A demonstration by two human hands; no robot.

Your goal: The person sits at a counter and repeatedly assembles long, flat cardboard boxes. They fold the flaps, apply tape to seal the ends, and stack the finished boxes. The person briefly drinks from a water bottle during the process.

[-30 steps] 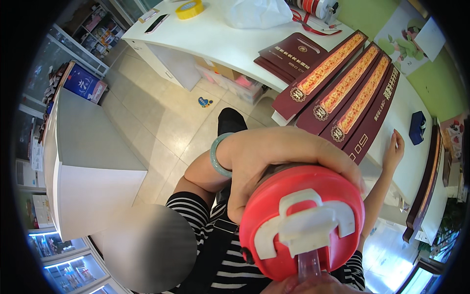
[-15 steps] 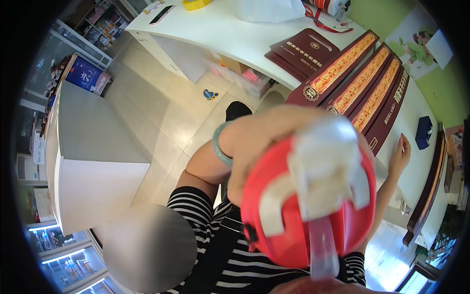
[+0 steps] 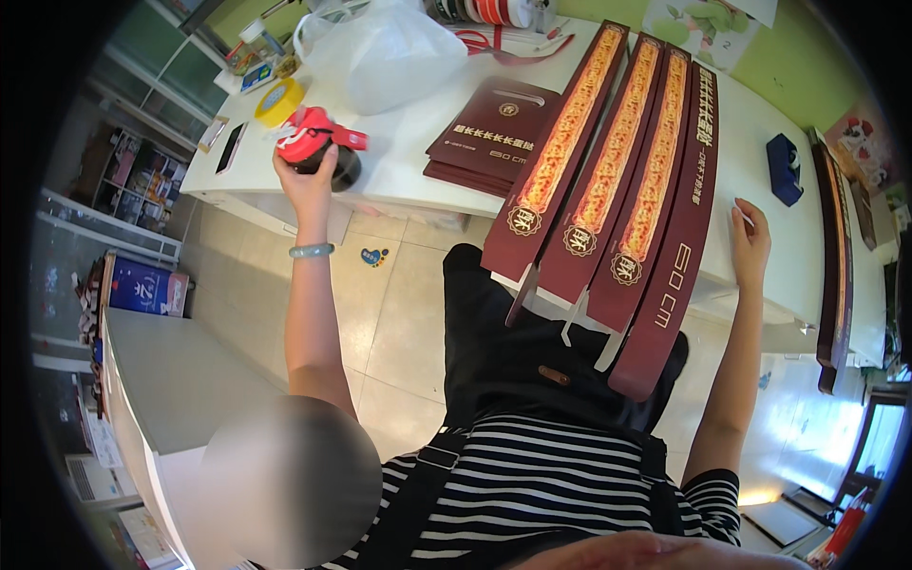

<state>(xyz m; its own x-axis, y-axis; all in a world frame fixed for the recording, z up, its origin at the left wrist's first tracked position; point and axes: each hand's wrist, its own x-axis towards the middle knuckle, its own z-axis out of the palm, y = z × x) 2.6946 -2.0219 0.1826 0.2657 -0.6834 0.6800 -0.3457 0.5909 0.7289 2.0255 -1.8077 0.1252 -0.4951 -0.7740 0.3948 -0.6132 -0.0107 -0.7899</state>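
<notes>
Desk against green wall, bottle at edge

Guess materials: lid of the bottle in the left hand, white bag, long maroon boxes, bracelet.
Red lid: probably moulded plastic; solid colour, rounded form.
White bag: likely thin plastic film; translucent, crinkled, slightly shiny.
Long maroon boxes: likely smooth printed cardboard; crisp folds, pale-backed flaps.
Bracelet: smooth, pale green; stone, glass or plastic, can't tell.

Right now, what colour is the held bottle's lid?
The lid is mostly red, in the head view.
</notes>
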